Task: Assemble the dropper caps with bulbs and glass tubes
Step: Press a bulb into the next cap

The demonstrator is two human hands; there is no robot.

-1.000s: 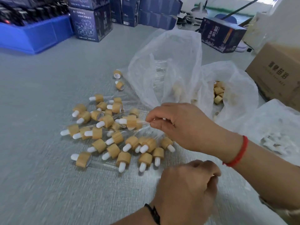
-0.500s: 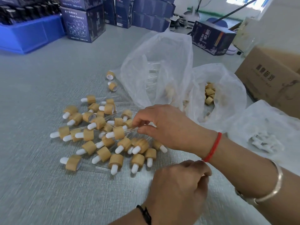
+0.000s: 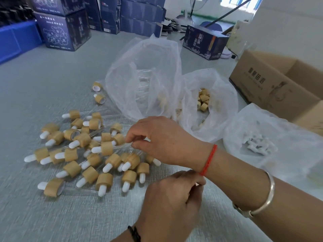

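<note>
Several assembled droppers (image 3: pixel 83 154), each a tan wood-look cap with a white bulb and a clear glass tube, lie in a pile on the grey table. My right hand (image 3: pixel 162 142), with a red string at the wrist, reaches over the pile's right edge and pinches the glass tube of one dropper (image 3: pixel 106 148) that lies on top. My left hand (image 3: pixel 171 203) hovers near the front with its fingers curled. What it holds is hidden. Clear bags behind hold glass tubes (image 3: pixel 145 79), loose caps (image 3: pixel 203 100) and white bulbs (image 3: pixel 257 144).
An open cardboard box (image 3: pixel 272 84) stands at the right. Dark blue cartons (image 3: pixel 63 30) are stacked at the back, with one more (image 3: pixel 204 42) behind the bags. A blue bin (image 3: pixel 15 39) sits at the far left. Two loose caps (image 3: pixel 99 98) lie by the tube bag.
My right hand has lowered the dropper it held onto the top of the pile and still pinches its tube. The left hand has stayed curled near the front.
</note>
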